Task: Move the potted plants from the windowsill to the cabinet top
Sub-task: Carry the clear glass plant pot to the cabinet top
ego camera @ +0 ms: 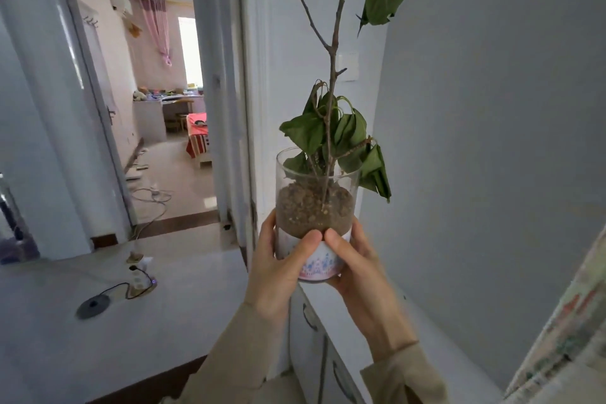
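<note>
1. Left hand [282, 267] and right hand [359, 267] are both gripping the glass pot [316, 207], thumbs meeting in front.
2. Pot is being held upright above the white cabinet [328, 361].
3. Wilted plant [331, 128] is drooping; doorway [157, 92] is standing open behind.

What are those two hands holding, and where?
Left hand and right hand hold the potted plant's glass jar by its lower part.
</note>
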